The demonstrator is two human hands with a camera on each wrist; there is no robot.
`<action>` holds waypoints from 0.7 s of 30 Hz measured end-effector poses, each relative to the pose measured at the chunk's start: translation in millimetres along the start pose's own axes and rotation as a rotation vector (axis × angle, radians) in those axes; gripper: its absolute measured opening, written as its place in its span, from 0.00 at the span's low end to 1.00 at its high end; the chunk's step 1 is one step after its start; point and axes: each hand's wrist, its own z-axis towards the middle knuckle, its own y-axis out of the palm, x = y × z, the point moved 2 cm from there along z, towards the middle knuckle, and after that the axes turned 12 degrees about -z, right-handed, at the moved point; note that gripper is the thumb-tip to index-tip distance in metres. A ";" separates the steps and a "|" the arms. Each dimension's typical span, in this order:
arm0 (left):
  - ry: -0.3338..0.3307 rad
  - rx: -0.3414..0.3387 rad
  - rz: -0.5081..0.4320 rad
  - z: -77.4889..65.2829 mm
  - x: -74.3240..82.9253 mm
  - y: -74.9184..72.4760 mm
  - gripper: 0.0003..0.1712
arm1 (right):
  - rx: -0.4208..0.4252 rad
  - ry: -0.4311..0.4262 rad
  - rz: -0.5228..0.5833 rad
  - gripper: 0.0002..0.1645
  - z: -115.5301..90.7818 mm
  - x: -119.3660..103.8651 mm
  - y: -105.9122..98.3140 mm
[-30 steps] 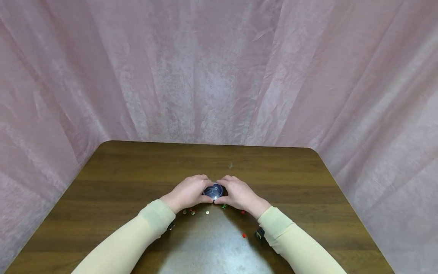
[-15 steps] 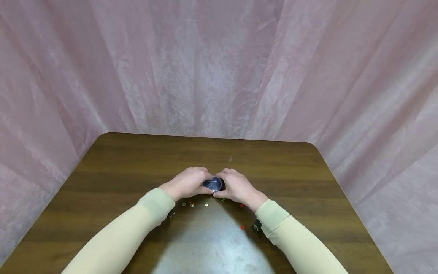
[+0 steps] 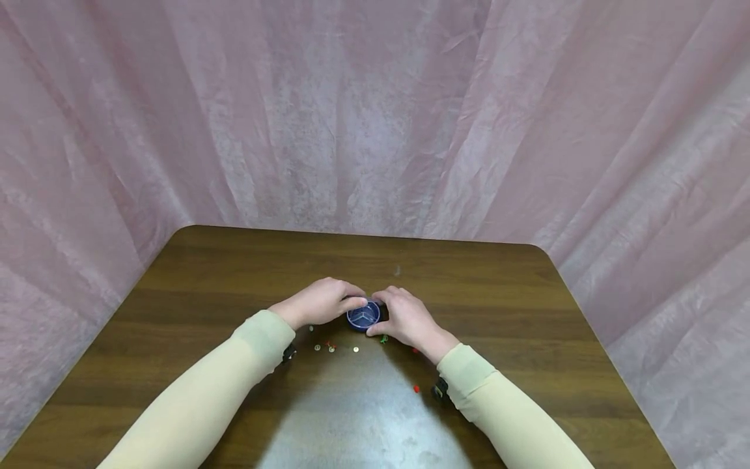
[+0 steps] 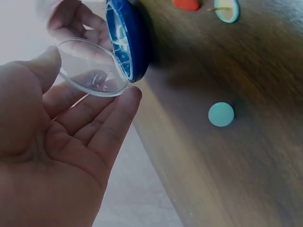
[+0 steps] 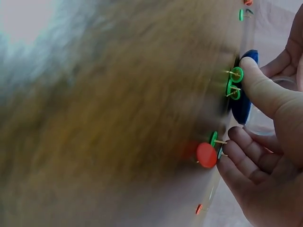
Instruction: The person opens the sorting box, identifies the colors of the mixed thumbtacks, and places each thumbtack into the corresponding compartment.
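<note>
A round blue divided case [image 3: 363,317] lies on the table between my two hands, its inner ribs showing from above. My right hand [image 3: 408,319] grips it from the right side; in the right wrist view the thumb presses on the blue rim [image 5: 242,106]. With my left hand [image 3: 321,303] I pinch a clear round lid [image 4: 90,66] by its edge, thumb on one side and fingers on the other. The lid stands tilted up beside the case; whether they still touch is unclear. Green thumbtacks [image 5: 235,75] lie near my right thumb.
Several more thumbtacks lie on the wooden table [image 3: 263,260]: a pale one [image 4: 221,114], a red one [image 5: 206,155] and a brass-coloured one [image 3: 355,350]. Another red tack [image 3: 416,389] sits nearer the front. A pink curtain [image 3: 351,117] hangs behind the table.
My left hand has shifted up and left from the case, raising the clear lid. The right hand has stayed on the case. The head view has tilted slightly.
</note>
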 end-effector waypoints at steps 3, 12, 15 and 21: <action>-0.032 0.011 -0.031 2.2 -3.1 -1.8 0.21 | 0.000 0.010 0.020 0.48 0.1 -0.6 -0.3; -0.013 0.061 -0.105 4.0 -7.1 -5.0 0.21 | 0.072 0.144 0.234 0.40 -9.5 6.4 -6.7; -0.003 0.070 -0.100 3.7 -6.1 -7.5 0.21 | 0.115 0.138 0.273 0.28 -8.2 9.7 -9.2; -0.035 0.055 -0.117 0.5 -5.6 -10.8 0.21 | 0.056 0.082 0.301 0.27 -3.5 11.7 -4.4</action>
